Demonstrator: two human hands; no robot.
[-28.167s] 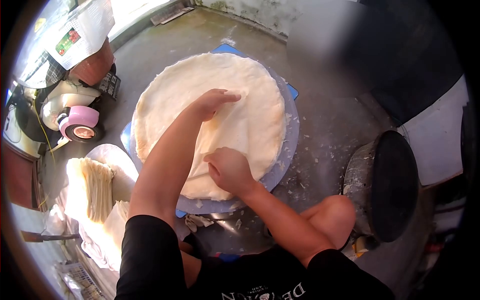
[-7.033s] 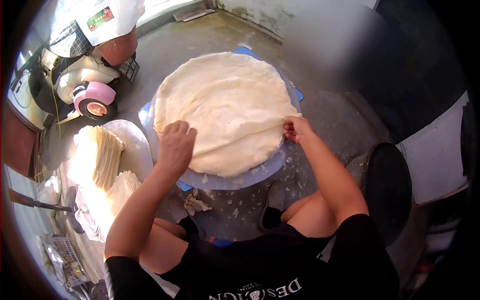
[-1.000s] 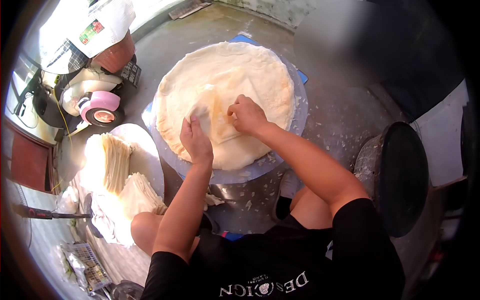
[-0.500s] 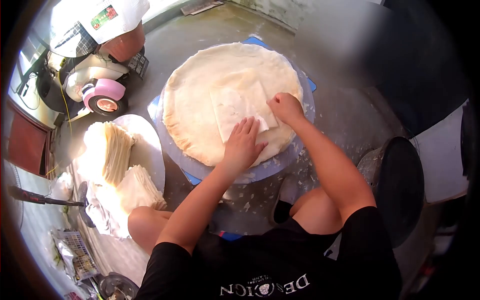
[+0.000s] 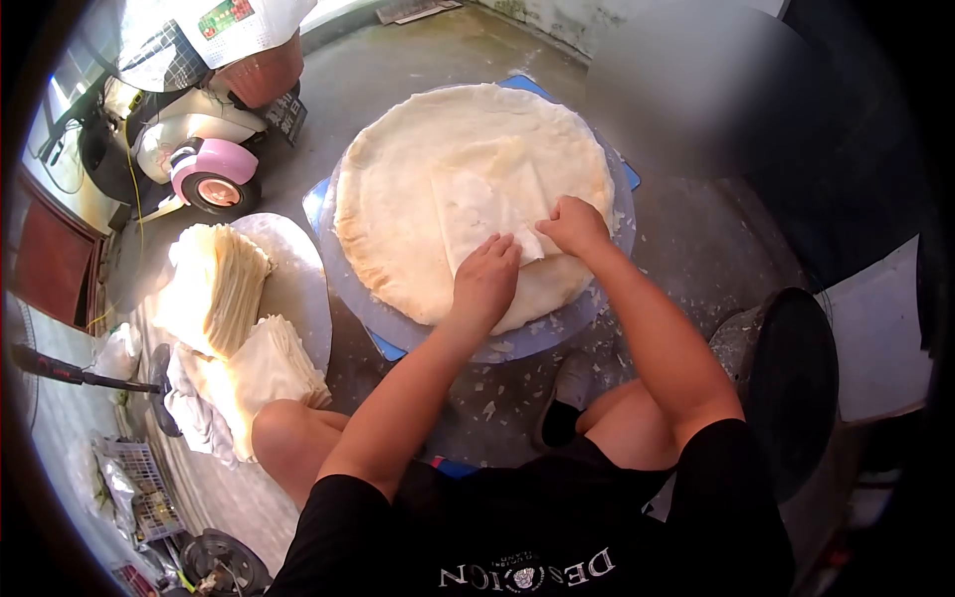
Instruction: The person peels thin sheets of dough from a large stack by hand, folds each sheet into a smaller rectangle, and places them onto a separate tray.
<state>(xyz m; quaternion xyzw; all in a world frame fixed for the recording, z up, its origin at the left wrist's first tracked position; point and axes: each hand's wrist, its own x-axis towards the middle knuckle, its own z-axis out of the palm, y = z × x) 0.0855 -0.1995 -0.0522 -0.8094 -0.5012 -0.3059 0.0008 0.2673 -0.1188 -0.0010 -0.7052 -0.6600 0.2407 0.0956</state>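
Observation:
A thick round pile of pale, floury dough-like sheets [image 5: 398, 179] rests on a round board [image 5: 468, 350]. Near its middle lies a smaller squarish thin pale sheet [image 5: 468, 214], its right part folded or lifted. My left hand [image 5: 485, 284] is on the lower edge of this sheet, fingers drawn together at it and the thumb mostly hidden. At the sheet's right side my right hand [image 5: 577, 227] is closed, pinching the edge between thumb and fingers.
To the left, stacked square sheets [image 5: 214, 289] and a lower stack [image 5: 269, 373] sit by a second round board [image 5: 303, 269]. A pink-fendered scooter [image 5: 214, 179] stands behind. On the right is a dark round tub or stool [image 5: 791, 388]. Pale scraps litter the floor.
My left hand's spread fingers and thumb have drawn together at the sheet. My right hand keeps its pinch slightly lower on the sheet, whose right part looks more lifted. The view has shifted slightly.

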